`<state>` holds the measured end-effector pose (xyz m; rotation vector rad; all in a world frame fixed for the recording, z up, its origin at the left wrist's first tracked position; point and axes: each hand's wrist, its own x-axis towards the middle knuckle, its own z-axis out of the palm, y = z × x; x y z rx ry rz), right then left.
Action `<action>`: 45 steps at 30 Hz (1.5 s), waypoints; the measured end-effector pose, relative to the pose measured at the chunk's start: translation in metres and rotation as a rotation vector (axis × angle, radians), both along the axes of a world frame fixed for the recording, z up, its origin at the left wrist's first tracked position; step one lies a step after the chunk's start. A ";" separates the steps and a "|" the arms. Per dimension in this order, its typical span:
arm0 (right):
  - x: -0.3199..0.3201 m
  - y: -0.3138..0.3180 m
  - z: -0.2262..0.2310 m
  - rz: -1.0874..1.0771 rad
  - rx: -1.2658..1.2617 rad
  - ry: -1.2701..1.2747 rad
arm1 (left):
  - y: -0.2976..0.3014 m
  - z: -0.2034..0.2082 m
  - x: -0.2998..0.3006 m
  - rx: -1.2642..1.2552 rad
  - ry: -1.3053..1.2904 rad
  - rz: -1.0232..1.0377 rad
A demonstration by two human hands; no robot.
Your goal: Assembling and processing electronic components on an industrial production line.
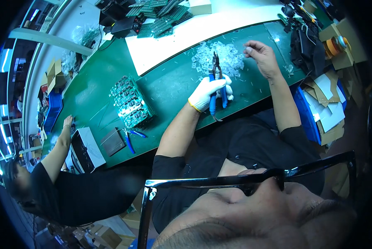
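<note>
At the green bench [169, 93], the gloved left hand's [209, 90] fingers are wrapped around blue-handled pliers [213, 103], tips over the pile of clear pieces [232, 61]. Just right of it, the bare right hand [264, 59] bunches its fingertips; whether they grip anything cannot be determined.

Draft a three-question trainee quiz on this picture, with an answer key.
1. What tool does the left hand grip?
2. True or false: the right hand is bare.
3. What lies heaped on the green tabletop nearest the right hand?
A. folded cloths
B. small clear pieces
C. wooden beads

Key: 1. Blue-handled pliers. 2. True. 3. B.
</note>
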<state>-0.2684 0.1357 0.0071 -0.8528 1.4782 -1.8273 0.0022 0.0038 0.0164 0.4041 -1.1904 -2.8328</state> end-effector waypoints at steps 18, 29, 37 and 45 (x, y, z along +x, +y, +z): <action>0.050 -0.038 0.029 0.156 -0.068 -0.367 | -0.003 -0.001 0.002 -0.073 -0.037 -0.061; 0.062 -0.043 0.026 0.106 0.014 -0.272 | -0.004 -0.001 0.002 -0.063 -0.055 -0.046; 0.066 -0.035 0.011 -0.046 0.135 0.324 | -0.020 -0.004 0.009 0.447 0.403 -0.046; 0.081 -0.022 0.016 0.011 0.265 0.428 | -0.045 0.011 0.030 0.299 0.826 -0.369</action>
